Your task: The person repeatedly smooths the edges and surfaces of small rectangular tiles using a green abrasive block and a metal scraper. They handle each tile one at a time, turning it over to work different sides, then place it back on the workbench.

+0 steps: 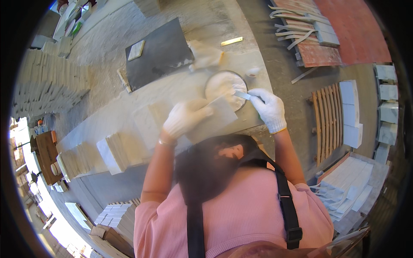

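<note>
My left hand (186, 118), in a white knit glove, grips a pale flat tile (221, 116) by its left part. The tile is tilted over the near side of the worktable. My right hand (270, 111), also gloved in white, is closed around a putty knife (242, 95). The knife's blade reaches over the right side of a round, dark-rimmed dish of white paste or powder (220, 86), and its tip appears to touch the white material. The tile's far corner lies close to the dish's near edge. My left fingers partly hide the tile.
Beyond the dish lie a crumpled pale cloth (205, 56), a yellow strip (232, 41) and a dark sheet (157, 56) bearing a small tile (136, 50). Tile stacks (51, 86) line the left; upright tiles (112, 152) stand along the near edge. A wooden pallet (329, 122) sits right.
</note>
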A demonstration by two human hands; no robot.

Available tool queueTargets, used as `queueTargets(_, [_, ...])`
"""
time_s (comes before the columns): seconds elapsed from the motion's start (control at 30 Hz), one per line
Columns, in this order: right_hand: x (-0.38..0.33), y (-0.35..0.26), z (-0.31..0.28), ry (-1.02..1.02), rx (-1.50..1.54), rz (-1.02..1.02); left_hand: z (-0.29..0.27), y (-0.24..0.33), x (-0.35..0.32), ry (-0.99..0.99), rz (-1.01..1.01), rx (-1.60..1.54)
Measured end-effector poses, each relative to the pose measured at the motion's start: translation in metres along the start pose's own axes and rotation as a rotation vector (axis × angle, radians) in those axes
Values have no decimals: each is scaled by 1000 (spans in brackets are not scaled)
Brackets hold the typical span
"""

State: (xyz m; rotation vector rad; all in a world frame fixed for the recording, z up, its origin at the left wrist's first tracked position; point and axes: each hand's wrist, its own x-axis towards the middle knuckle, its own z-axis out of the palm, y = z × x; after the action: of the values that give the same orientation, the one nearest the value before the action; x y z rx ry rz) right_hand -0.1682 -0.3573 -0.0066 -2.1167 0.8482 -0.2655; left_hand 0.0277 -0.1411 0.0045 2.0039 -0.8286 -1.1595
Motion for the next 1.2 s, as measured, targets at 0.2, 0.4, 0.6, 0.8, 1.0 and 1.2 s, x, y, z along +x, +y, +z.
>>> queueTargets(0.2, [13,14,18,-173,-215,107,2,-5,3,21,85,-81])
queueTargets(0.4, [48,50,-16,102,-211,272,2,-7,1,33,72,-68])
queueTargets(0.6, [90,78,-3,29,-253,-26,0,-7,1,11,8,-74])
queueTargets(0.8, [87,59,-5,-84,241,127,0,-6,-2,37,56,-136])
queueTargets(1.0, [45,2,-35,-230,262,-34,-2,-1,-2,15,54,-124])
queueTargets(1.2, [21,-35,-40,-311,332,-145,-1,-3,-1,13,64,-146])
